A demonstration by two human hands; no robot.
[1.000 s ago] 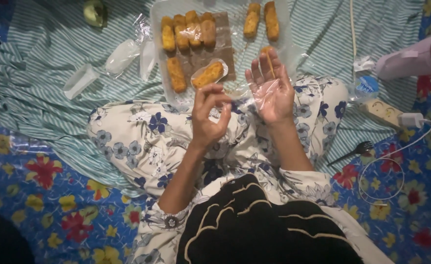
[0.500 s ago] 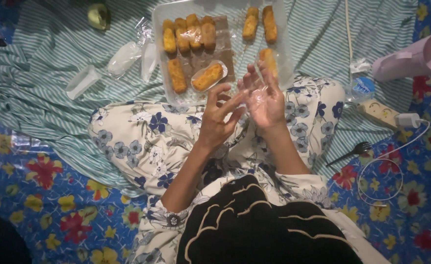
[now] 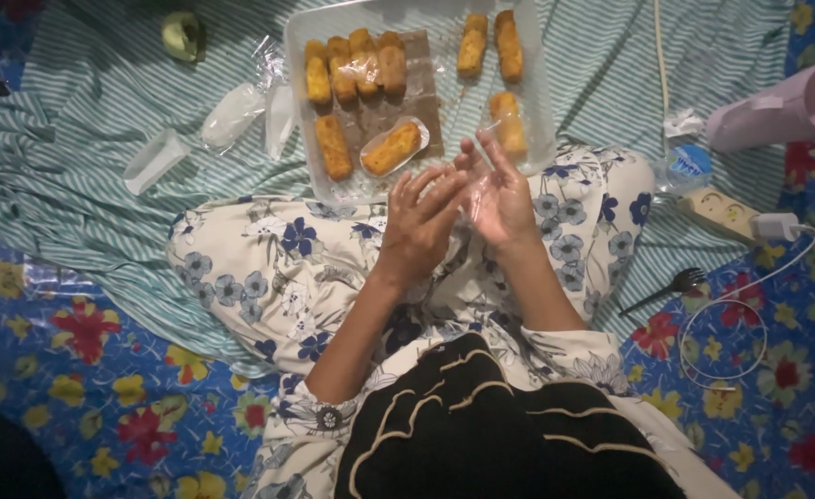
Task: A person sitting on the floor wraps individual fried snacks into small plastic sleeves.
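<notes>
1. While both hands hover over the lap at the near edge of the tray (image 3: 537,139), the left hand (image 3: 423,222) and right hand (image 3: 502,196) pinch a clear plastic bag (image 3: 477,189) between them; it is hard to make out, but it looks empty.
2. Fried rolls (image 3: 356,63) lie in rows on the tray, one in a clear wrapper (image 3: 392,148).
3. More plastic bags (image 3: 232,115) sit off the tray's left edge on the striped cloth (image 3: 84,166).
4. A fork (image 3: 671,286) lies off to the right.
</notes>
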